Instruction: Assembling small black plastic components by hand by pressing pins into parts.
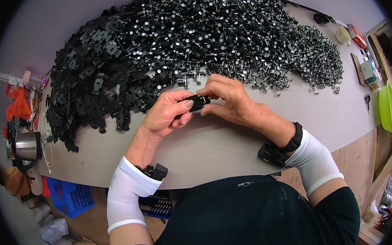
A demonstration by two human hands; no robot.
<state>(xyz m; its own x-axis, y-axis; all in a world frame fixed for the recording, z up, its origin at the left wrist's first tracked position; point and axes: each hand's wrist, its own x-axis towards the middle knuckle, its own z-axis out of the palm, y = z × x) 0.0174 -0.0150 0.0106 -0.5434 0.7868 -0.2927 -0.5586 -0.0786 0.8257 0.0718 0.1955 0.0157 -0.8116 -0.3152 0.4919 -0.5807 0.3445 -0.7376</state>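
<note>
A small flat black plastic part (198, 103) is held over the table in front of my body, between both hands. My left hand (164, 113) is closed around its left end, with the thumb lying on top. The thumb and forefinger of my right hand (233, 99) pinch at its right end; whether a smaller piece is between them I cannot tell. Just beyond my hands lies a large heap of small metal pins with round heads (216, 33). Left of it is a pile of black plastic parts (91, 80) similar to the one I hold.
A steel kettle (28, 146) and a white cable (47, 152) are at the table's left edge. To the right are scissors (367, 101), a green basin (387, 108) and a cup (342, 36). A blue crate (72, 196) stands below the table's left front edge.
</note>
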